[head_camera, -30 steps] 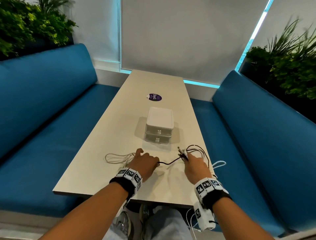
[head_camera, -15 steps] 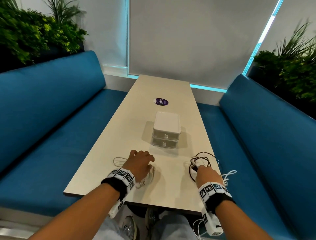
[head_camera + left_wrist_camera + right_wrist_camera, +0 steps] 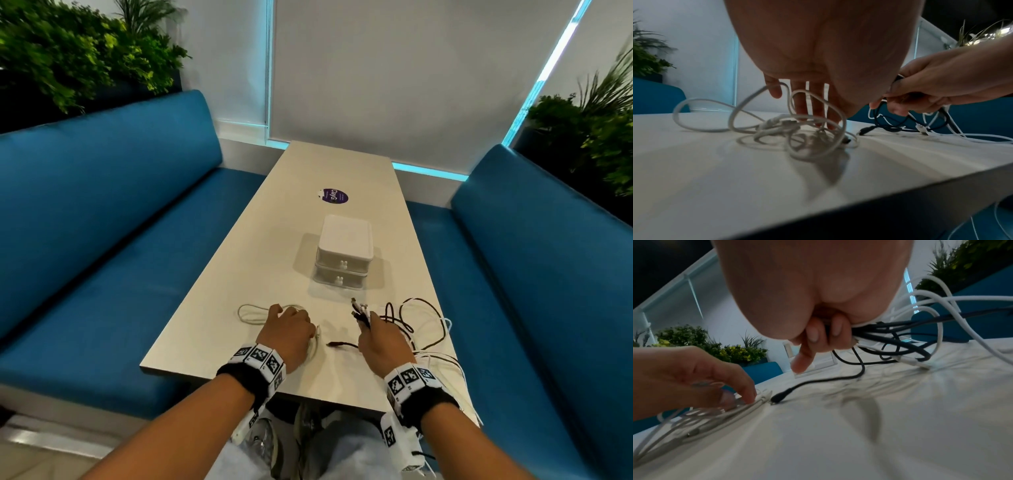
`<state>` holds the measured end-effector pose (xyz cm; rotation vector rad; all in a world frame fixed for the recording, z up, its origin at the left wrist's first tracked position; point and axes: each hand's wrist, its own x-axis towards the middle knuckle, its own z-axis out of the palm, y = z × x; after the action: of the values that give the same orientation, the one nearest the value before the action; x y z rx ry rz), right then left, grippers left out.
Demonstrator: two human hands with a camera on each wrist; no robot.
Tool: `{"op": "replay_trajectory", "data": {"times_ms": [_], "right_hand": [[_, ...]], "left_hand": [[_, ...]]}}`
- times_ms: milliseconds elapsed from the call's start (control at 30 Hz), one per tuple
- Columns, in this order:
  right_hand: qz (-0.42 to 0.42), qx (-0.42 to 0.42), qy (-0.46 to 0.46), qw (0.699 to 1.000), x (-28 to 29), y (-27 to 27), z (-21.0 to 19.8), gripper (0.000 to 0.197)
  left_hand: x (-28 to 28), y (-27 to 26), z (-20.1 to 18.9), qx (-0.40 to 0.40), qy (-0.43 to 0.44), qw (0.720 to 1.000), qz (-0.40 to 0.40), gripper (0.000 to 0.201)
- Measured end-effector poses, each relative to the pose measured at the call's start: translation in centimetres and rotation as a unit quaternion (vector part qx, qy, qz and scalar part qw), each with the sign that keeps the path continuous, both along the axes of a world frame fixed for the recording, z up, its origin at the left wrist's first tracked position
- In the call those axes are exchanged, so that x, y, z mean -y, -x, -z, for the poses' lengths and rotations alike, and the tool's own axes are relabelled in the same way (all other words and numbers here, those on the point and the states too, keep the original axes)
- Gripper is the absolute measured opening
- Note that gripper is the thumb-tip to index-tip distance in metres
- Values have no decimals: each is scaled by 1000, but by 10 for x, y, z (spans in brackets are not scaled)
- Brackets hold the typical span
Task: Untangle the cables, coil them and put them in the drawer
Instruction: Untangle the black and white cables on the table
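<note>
One two-drawer box (image 3: pixel 344 253); left hand (image 3: pixel 287 334), fingers straight, presses white cable (image 3: pixel 251 313); right hand (image 3: pixel 383 342) grips black-and-white bundle (image 3: pixel 416 320), now raised off table, black end (image 3: pixel 337 343) trailing.

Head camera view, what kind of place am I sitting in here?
Probably a cafe or office lounge booth: blue padded benches on both sides of a long pale table, with leafy plants behind the backrests.

Loose white cable (image 3: pixel 251 313), tangled black-and-white cables (image 3: pixel 416 320)
</note>
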<state>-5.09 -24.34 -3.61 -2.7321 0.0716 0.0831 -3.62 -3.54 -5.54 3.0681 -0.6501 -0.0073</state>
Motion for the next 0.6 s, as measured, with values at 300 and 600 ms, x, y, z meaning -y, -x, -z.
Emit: {"op": "replay_trajectory", "data": {"times_ms": [300,600], "right_hand": [[-37,-78,-92,992,-4,3,-4,20],[35,4,-207,978,-23,-4,-27,33]], "left_hand": [[17,1,3,14,-36,999,-20,27],[27,-8,-25,45,172,984,20,19]]}}
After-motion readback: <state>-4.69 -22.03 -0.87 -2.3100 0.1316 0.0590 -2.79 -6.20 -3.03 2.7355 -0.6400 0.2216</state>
